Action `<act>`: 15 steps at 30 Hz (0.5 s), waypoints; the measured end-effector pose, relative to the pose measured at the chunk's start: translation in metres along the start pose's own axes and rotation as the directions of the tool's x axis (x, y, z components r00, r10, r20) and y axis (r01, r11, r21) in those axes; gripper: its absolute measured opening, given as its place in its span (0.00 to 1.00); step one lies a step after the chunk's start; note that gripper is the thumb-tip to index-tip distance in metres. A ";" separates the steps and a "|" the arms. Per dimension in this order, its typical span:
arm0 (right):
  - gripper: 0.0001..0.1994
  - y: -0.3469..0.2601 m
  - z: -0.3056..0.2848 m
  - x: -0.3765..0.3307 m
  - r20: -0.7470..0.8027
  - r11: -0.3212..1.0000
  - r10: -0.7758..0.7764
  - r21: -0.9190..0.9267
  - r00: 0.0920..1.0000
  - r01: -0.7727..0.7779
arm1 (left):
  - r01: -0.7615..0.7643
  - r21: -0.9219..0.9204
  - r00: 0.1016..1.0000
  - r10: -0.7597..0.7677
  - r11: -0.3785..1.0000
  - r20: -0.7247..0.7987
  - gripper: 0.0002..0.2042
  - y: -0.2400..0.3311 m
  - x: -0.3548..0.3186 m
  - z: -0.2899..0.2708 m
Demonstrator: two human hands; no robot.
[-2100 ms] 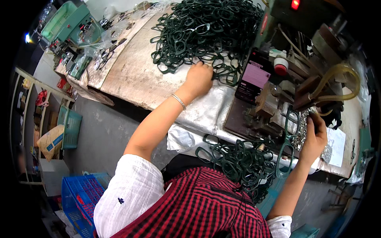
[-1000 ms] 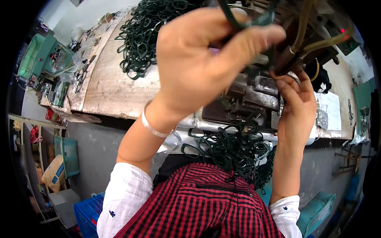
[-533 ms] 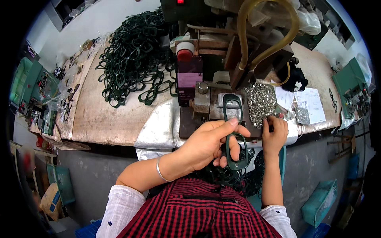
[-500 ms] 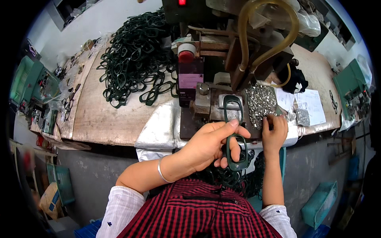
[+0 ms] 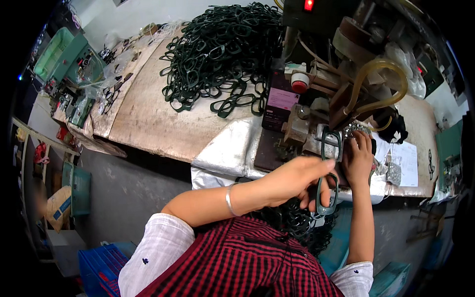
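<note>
My left hand is closed around the middle of a dark green eyeglass frame, thumb on top and fingers curled beneath. The frame stands lengthwise, its far rim in front of a metal block on the bench machine. My right hand reaches over a pile of small shiny metal parts, palm down. Its fingers are stretched and somewhat apart, with the tips at the pile; no part shows held in them.
A big heap of dark green eyeglass frames covers the table's far middle. The machine carries a red button and a yellowish hose loop. Silver foil covers the table's front edge. More frames lie by my lap.
The view has swung, so the table and machine appear farther right. My right hand has moved forward from the pile's near edge to over it. My left hand keeps hold of the eyeglass frame.
</note>
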State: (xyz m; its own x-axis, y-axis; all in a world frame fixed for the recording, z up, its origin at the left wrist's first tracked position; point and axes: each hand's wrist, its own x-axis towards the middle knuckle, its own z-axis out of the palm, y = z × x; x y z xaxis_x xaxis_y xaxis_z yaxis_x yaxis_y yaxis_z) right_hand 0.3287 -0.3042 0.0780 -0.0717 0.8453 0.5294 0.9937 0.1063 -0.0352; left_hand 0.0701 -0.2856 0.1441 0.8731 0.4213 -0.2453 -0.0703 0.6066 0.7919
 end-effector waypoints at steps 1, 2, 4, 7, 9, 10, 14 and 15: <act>0.13 0.005 0.001 -0.003 -0.025 0.999 0.031 0.016 0.999 -0.030 | 0.016 0.020 0.997 -0.017 1.000 0.072 0.21 -0.002 -0.012 -0.003; 0.10 0.008 0.003 -0.008 -0.066 0.995 0.092 0.038 0.994 -0.090 | -0.069 0.151 0.997 0.066 0.986 0.026 0.16 -0.004 -0.025 -0.007; 0.07 0.008 0.007 -0.014 -0.209 0.973 0.212 0.141 0.955 -0.185 | -0.324 0.417 0.879 0.433 0.849 -0.198 0.10 -0.009 -0.041 -0.024; 0.06 0.001 0.003 -0.018 -0.212 0.850 0.436 0.417 0.875 -0.323 | -0.438 0.556 0.502 0.706 0.706 -0.500 0.08 0.028 -0.062 -0.069; 0.06 -0.006 -0.005 -0.012 0.020 0.642 0.562 0.619 0.827 -0.452 | -0.221 0.816 0.259 0.839 0.534 -0.479 0.08 0.054 -0.055 -0.103; 0.06 -0.011 -0.008 -0.007 0.052 0.625 0.550 0.637 0.834 -0.451 | -0.149 0.890 0.222 0.892 0.431 -0.394 0.05 0.061 -0.044 -0.125; 0.06 -0.023 -0.009 0.001 0.122 0.535 0.544 0.712 0.830 -0.455 | 0.484 0.873 0.290 0.929 0.066 -0.231 0.11 0.041 0.004 -0.202; 0.06 -0.022 -0.006 -0.001 0.124 0.509 0.554 0.732 0.823 -0.452 | 0.619 0.784 0.322 0.897 0.042 -0.302 0.11 0.028 0.016 -0.225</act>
State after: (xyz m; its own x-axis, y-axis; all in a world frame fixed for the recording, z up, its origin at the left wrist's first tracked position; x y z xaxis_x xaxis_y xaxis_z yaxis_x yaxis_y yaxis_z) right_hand 0.3072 -0.3110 0.0832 0.4808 0.8196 0.3117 0.4753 0.0551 -0.8781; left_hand -0.0268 -0.1101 0.0366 0.0723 0.8835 0.4628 0.9160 -0.2425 0.3197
